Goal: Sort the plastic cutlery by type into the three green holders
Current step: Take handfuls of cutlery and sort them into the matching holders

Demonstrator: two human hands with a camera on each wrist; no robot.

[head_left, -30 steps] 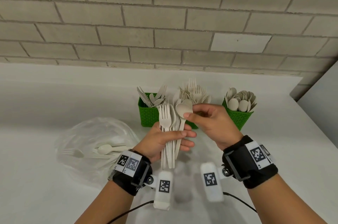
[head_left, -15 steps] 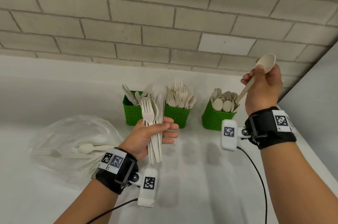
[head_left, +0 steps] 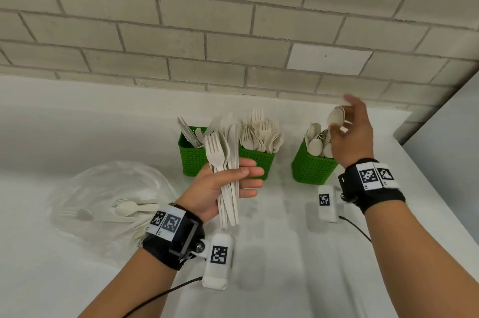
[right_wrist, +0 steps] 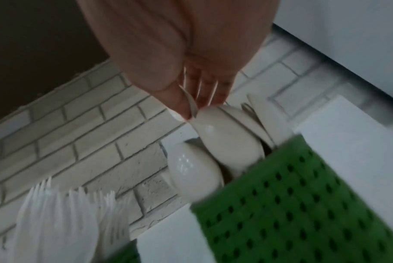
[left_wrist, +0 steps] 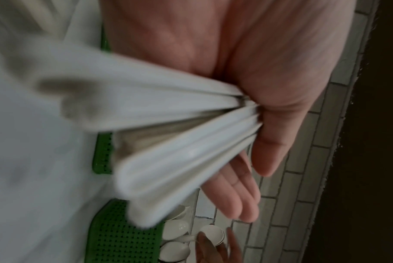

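Note:
My left hand [head_left: 241, 177] grips a bundle of beige plastic cutlery [head_left: 220, 154] upright, a fork at the front, just in front of the left and middle holders. Three green holders stand in a row: the left holder [head_left: 193, 159] has knives, the middle holder [head_left: 256, 162] forks, the right holder [head_left: 311, 170] spoons. My right hand [head_left: 342, 120] is over the right holder, thumb and fingertips pinching a spoon [head_left: 335, 116] at its bowl, with the handle pointing down among the other spoons. The right wrist view shows the thumb on that spoon [right_wrist: 227, 138] above the holder [right_wrist: 303, 204].
A clear plastic bag [head_left: 103, 188] with more loose cutlery, including a spoon [head_left: 127, 208], lies on the white counter [head_left: 285, 265] at the left. A grey brick wall [head_left: 233, 32] stands behind the holders. The counter's right edge runs just past the right holder.
My right hand drew a spoon out of the bundle, raised it to the right, and has now lowered it over the right holder. The left hand has kept its hold on the bundle.

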